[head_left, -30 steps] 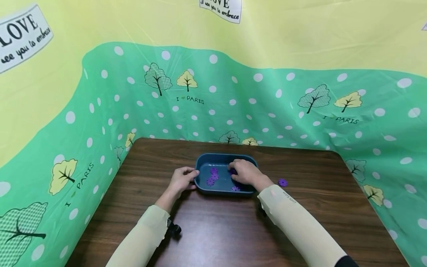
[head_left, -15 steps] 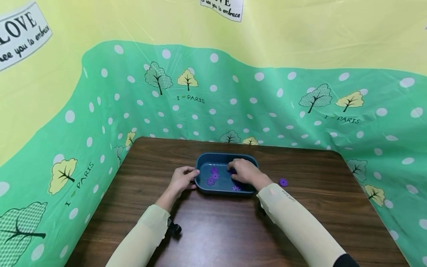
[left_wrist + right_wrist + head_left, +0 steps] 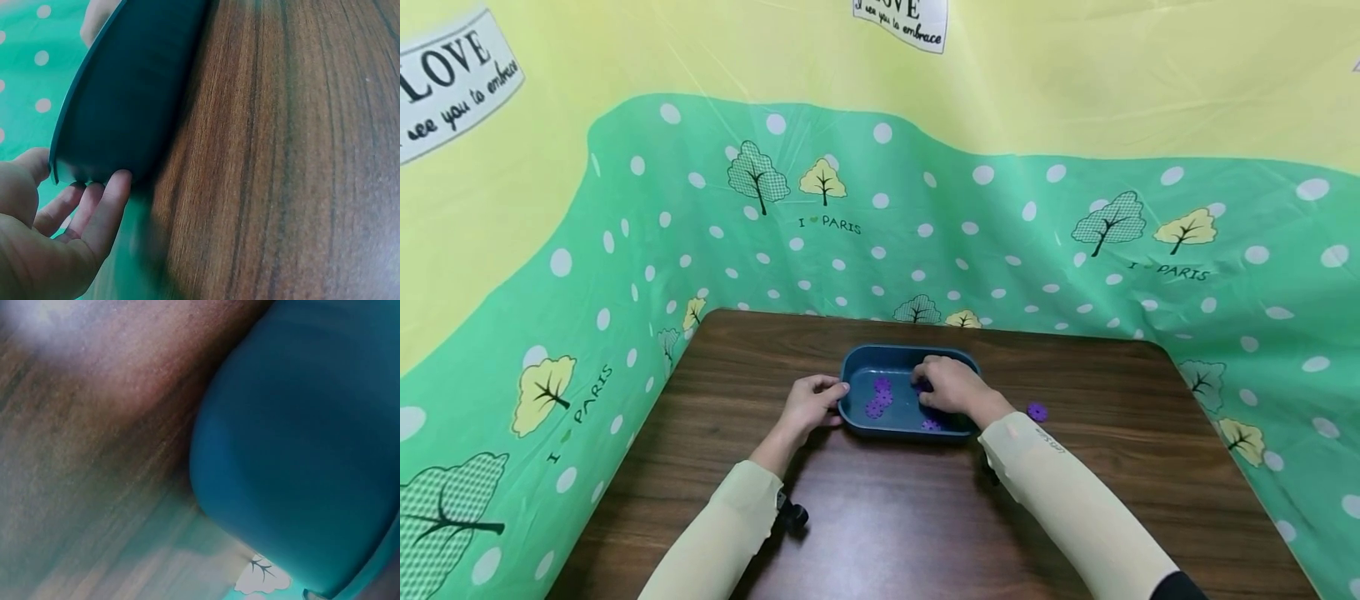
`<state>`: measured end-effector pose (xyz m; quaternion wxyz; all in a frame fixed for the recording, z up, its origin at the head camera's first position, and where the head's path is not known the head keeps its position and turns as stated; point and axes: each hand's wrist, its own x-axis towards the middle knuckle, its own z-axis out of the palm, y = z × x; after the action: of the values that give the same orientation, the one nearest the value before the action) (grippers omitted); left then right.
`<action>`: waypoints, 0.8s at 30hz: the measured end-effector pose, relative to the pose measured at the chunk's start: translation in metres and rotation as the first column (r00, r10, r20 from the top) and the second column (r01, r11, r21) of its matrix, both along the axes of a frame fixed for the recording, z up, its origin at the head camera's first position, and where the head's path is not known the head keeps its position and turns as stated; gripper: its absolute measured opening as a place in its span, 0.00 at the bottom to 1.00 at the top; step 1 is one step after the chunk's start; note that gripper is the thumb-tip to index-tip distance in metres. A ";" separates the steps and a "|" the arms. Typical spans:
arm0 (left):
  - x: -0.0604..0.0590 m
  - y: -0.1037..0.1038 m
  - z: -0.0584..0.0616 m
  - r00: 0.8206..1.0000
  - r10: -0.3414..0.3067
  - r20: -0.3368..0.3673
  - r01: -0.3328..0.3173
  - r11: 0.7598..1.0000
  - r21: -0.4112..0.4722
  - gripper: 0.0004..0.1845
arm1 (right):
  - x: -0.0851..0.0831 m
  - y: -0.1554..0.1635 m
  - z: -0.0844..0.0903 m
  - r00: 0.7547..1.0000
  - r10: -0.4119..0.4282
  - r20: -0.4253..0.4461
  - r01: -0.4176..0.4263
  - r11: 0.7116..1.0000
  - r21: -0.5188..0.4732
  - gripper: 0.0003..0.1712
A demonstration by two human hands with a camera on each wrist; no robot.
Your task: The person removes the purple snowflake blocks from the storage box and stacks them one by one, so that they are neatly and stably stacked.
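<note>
The tray [image 3: 895, 432] sat upright on the table [image 3: 880, 517], near its far edge, with both hands at it. The left hand [image 3: 807, 404] gripped its left end, the thumb at the rim and 3 fingers visible against the outer wall in the left wrist view. The right hand [image 3: 953, 387] reached over into the tray's right part, fingers bent down at a purple disc [image 3: 922, 387] they partly hid; whether they pinched it, I could not tell. A cluster of discs [image 3: 880, 397] lay in the left part, and 1 more disc [image 3: 931, 424] near the front wall. Another disc [image 3: 1037, 412] lay on the table, right of the tray, beyond the right sleeve [image 3: 1075, 504]. A printed cloth [image 3: 887, 225] hung behind.
</note>
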<state>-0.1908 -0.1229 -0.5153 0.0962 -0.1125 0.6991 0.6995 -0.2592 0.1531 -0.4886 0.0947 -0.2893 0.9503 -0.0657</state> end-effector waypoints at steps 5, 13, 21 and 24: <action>0.000 0.000 0.001 1.000 -0.001 0.002 0.001 1.000 -0.001 0.17 | 0.000 0.002 0.004 1.000 0.000 -0.020 -0.001 0.999 -0.040 0.15; 0.000 0.001 0.000 1.000 0.000 0.002 0.000 1.000 -0.011 0.17 | 0.000 0.009 0.015 1.000 0.000 -0.028 -0.003 0.995 -0.100 0.16; 0.000 0.001 0.000 1.000 0.000 0.002 0.000 1.000 -0.014 0.17 | 0.003 0.020 0.027 0.999 0.013 -0.029 -0.017 0.986 -0.167 0.16; 0.000 0.001 -0.001 1.000 -0.001 -0.003 0.001 1.000 -0.012 0.17 | 0.004 0.025 0.032 0.999 0.020 -0.039 -0.027 0.981 -0.192 0.16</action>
<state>-0.1905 -0.1220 -0.5161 0.0949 -0.1118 0.7036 0.6953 -0.2553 0.1785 -0.4564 0.0497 -0.3095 0.9376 -0.1507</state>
